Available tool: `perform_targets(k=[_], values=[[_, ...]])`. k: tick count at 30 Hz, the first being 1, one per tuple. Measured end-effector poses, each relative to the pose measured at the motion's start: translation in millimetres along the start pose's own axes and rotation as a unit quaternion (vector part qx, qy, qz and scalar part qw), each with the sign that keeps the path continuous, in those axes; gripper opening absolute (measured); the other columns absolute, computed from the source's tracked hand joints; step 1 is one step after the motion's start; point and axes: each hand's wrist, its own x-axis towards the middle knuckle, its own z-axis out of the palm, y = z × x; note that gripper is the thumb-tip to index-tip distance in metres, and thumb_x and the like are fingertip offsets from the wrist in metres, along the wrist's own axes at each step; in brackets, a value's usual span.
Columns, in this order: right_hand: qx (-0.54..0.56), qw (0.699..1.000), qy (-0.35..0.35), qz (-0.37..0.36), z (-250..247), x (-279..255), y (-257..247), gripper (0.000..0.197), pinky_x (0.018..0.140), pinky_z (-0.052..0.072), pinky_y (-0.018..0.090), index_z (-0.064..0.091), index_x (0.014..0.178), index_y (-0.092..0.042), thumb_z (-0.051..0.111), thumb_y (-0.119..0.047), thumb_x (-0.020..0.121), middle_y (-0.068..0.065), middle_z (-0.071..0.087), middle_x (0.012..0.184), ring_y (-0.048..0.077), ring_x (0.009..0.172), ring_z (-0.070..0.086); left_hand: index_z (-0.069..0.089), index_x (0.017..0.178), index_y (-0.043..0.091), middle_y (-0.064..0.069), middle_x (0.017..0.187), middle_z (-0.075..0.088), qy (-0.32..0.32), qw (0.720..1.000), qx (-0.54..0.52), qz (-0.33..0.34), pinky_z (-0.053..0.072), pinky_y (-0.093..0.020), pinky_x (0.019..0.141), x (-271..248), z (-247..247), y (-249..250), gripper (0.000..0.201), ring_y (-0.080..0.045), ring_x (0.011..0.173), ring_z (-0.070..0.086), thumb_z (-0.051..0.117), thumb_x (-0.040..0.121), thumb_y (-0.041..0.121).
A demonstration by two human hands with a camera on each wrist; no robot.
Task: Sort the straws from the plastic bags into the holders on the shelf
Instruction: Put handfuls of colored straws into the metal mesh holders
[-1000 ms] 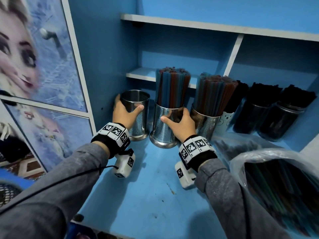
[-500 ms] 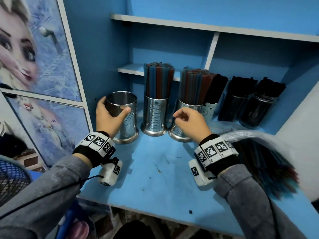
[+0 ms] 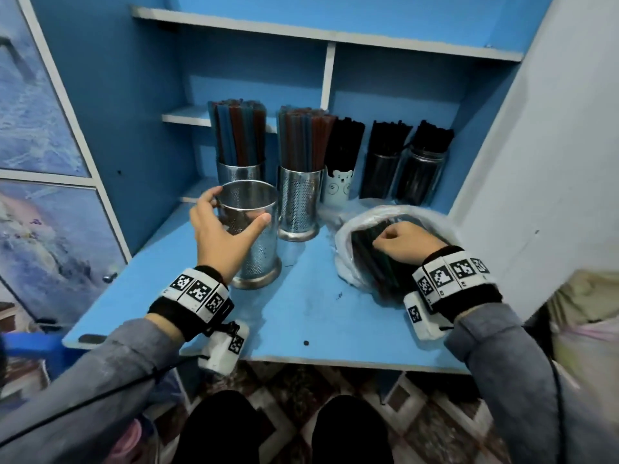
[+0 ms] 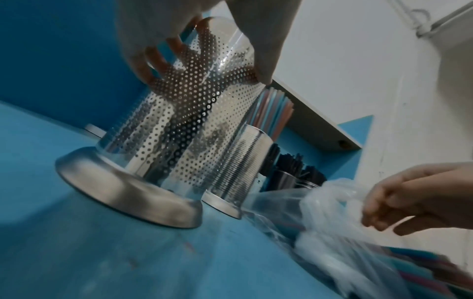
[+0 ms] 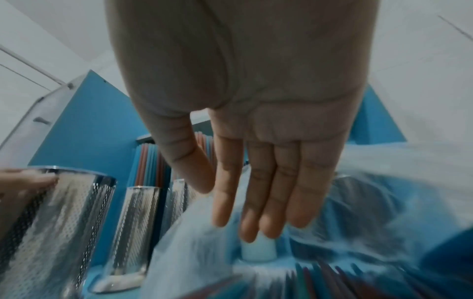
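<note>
An empty perforated steel holder (image 3: 258,256) (image 4: 179,125) stands upright on the blue shelf top (image 3: 318,316), in front of the row. My left hand (image 3: 234,216) (image 4: 204,50) grips it near the rim, thumb on one side and fingers round the other. To the right lies a clear plastic bag (image 3: 348,226) (image 5: 384,182) (image 4: 332,232) of coloured straws (image 3: 371,259). My right hand (image 3: 398,239) (image 5: 256,202) is at the bag's mouth, fingers extended down onto the plastic. It holds no straw.
Two steel holders (image 3: 237,169) (image 3: 298,202) packed with blue and red straws stand behind. Right of them are a white bear cup (image 3: 338,185) and two dark jars (image 3: 382,175) (image 3: 418,179) of black straws. A white wall (image 3: 536,162) closes the right side.
My left hand has pulled the empty holder forward and rightward, away from the left wall. My right hand has left the filled holders and gone to the bag.
</note>
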Motion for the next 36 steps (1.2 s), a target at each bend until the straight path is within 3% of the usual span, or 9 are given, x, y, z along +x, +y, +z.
perform_targets(k=[6,13,16,19,23,26,29,32,36], values=[[-0.097,0.993,-0.032,0.052,22.0,-0.5,-0.6,0.070,0.111,0.033,0.041,0.045,0.141,-0.027,0.053,-0.067,0.084,0.010,0.048,0.144,0.032,0.133,0.041,0.042,0.122,0.027,-0.003,0.132,0.040,-0.061,0.998,-0.017,0.010,0.042,-0.033,0.105,-9.7,30.6,21.6,0.071,-0.016,0.119,0.046,0.087,0.068,0.039],[-0.127,0.987,-0.020,0.095,32.8,2.4,-1.3,0.079,0.107,0.033,0.049,0.025,0.149,-0.043,0.066,-0.056,0.082,0.018,0.027,0.147,0.040,0.133,0.028,0.042,0.129,0.021,-0.004,0.132,0.035,-0.066,0.998,0.018,-0.013,0.031,-0.023,0.104,-7.2,37.8,29.0,0.080,-0.014,0.119,0.041,0.088,0.066,0.038],[-0.136,0.986,-0.025,0.095,31.5,4.9,3.6,0.081,0.106,0.036,0.047,0.022,0.149,-0.047,0.069,-0.051,0.083,0.019,0.025,0.146,0.039,0.133,0.027,0.046,0.127,0.021,-0.003,0.128,0.036,-0.025,0.994,0.071,0.081,0.026,-0.024,0.108,-13.2,38.7,41.4,0.070,-0.016,0.124,0.035,0.084,0.069,0.034],[-0.146,0.985,-0.035,0.084,34.5,5.7,7.7,0.079,0.109,0.031,0.046,0.020,0.148,-0.052,0.066,-0.052,0.084,0.021,0.028,0.145,0.039,0.132,0.025,0.055,0.119,0.016,-0.007,0.123,0.043,-0.019,0.975,0.053,0.214,0.033,-0.029,0.107,-19.7,47.4,61.2,0.049,-0.016,0.119,0.041,0.077,0.075,0.024],[-0.162,0.982,-0.028,0.093,39.5,7.0,8.9,0.079,0.109,0.025,0.048,0.013,0.146,-0.058,0.062,-0.055,0.084,0.021,0.025,0.147,0.041,0.133,0.024,0.060,0.106,0.012,-0.005,0.111,0.053,-0.103,0.950,-0.021,0.294,0.036,-0.018,0.098,-26.9,74.7,79.4,0.026,-0.002,0.107,0.047,0.069,0.081,0.008],[-0.128,0.988,-0.038,0.077,39.0,6.2,8.9,0.077,0.105,0.033,0.050,0.010,0.146,-0.058,0.060,-0.045,0.088,0.021,0.024,0.145,0.043,0.131,0.028,0.063,0.103,0.017,0.001,0.109,0.053,-0.226,0.945,-0.025,0.235,0.038,-0.017,0.091,-34.0,97.5,79.6,0.019,0.005,0.099,0.048,0.066,0.087,0.007],[-0.112,0.991,-0.057,0.044,35.4,3.0,9.8,0.068,0.104,0.037,0.048,0.017,0.147,-0.053,0.054,-0.036,0.093,0.023,0.028,0.140,0.045,0.126,0.038,0.065,0.107,0.024,-0.002,0.124,0.045,-0.322,0.936,0.032,0.140,0.033,-0.026,0.107,-37.6,117.1,69.4,0.019,-0.008,0.118,0.045,0.064,0.091,0.014],[-0.089,0.993,-0.074,0.009,30.5,4.1,13.0,0.062,0.104,0.042,0.043,0.028,0.146,-0.049,0.049,-0.020,0.096,0.021,0.036,0.136,0.041,0.119,0.048,0.064,0.113,0.029,-0.009,0.136,0.040,-0.366,0.923,0.090,0.073,0.026,-0.036,0.116,-34.1,128.0,63.5,0.024,-0.023,0.133,0.038,0.059,0.094,0.015],[-0.042,0.997,-0.044,-0.040,24.8,8.7,20.1,0.041,0.106,0.039,0.035,0.063,0.121,-0.033,0.052,-0.007,0.091,0.011,0.055,0.129,0.029,0.117,0.052,0.063,0.115,0.030,-0.008,0.126,0.046,-0.378,0.917,0.108,0.060,0.028,-0.022,0.101,-28.0,133.8,61.9,0.038,-0.023,0.118,0.048,0.049,0.093,0.003]])
